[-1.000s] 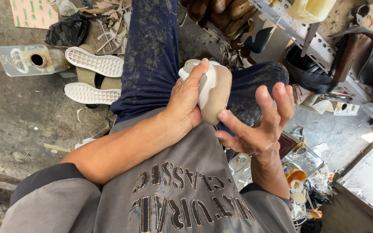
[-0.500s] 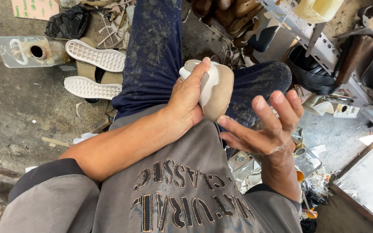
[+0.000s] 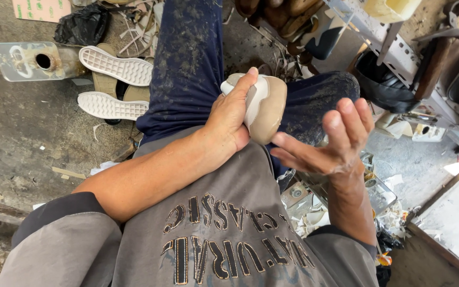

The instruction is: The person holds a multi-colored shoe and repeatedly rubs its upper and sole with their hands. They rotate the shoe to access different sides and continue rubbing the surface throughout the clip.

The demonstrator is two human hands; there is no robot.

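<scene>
— Left hand is closed around the shoe, thumb pointing toward twelve o'clock along its side, the rest of the fingers hidden behind it. What's the other one doing?

— Right hand is open and holds nothing, fingers spread and slightly curled, just off the shoe's heel end at about four o'clock from it, not touching.

— Where does the shoe sit?

— On the lap, against the dark blue trousers, roughly at the middle of the view and a little toward one o'clock.

— How would you judge it handles?

— Light, I'd say; one hand carries it with no strain showing. The tan sole looks firm and smooth, perhaps a bit slick, while the pale upper seems softer and would give under a squeeze. Not fragile. Best hold is where the left hand has it now, wrapped round the waist of the shoe with the thumb on the upper, leaving the sole face free.

— And its looks?

— Small and rounded, beige sole turned toward four o'clock, white and grey-beige panels on the upper. Whether it is finished I cannot tell.

— Anything else about?

— Two white ribbed soles lie on the floor at ten o'clock, beside a clear plastic container.
</scene>
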